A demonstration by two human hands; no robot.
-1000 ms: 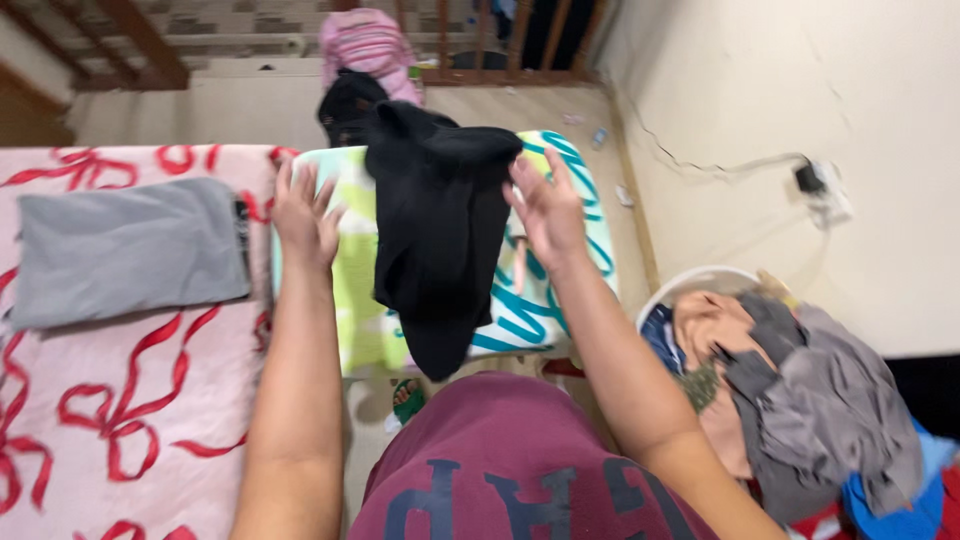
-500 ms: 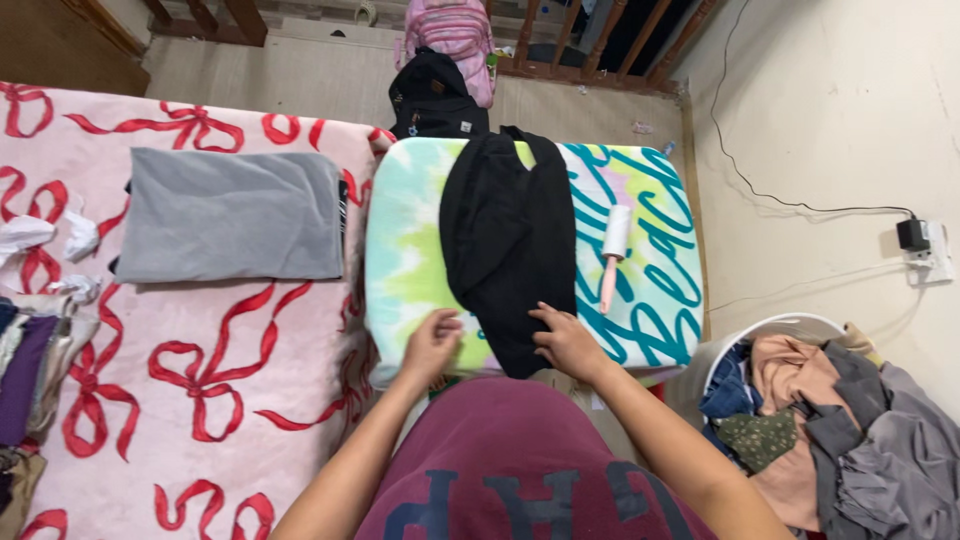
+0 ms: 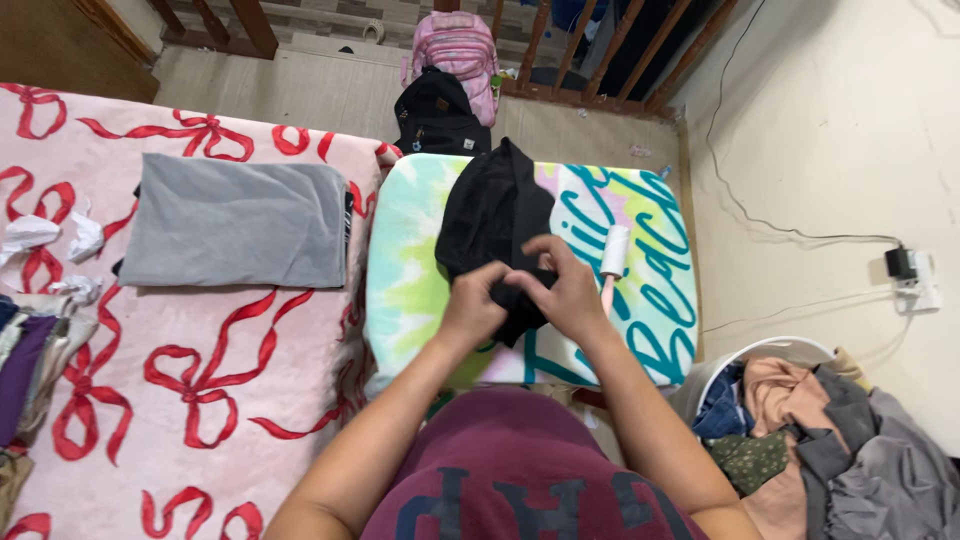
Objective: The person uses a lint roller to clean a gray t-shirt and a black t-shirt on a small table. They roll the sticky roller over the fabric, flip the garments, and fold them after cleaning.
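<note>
A black garment (image 3: pixel 490 215) lies on a table covered by a bright tie-dye towel (image 3: pixel 410 270) with teal lettering. My left hand (image 3: pixel 472 305) and my right hand (image 3: pixel 562 290) both grip the garment's near end and hold it lifted and folded back over the rest. A white lint roller with a pink handle (image 3: pixel 613 255) lies on the towel just right of my right hand.
A pink blanket with red bows (image 3: pixel 200 370) covers the bed at left, bearing a folded grey garment (image 3: pixel 235 220) and a clothes stack (image 3: pixel 25 370) at its left edge. A white laundry basket (image 3: pixel 800 420) full of clothes stands lower right. Two backpacks (image 3: pixel 445 80) rest beyond the table.
The black garment was held up, then laid flat on the towel. Now both hands have taken its near end and drawn it up and back over the garment.
</note>
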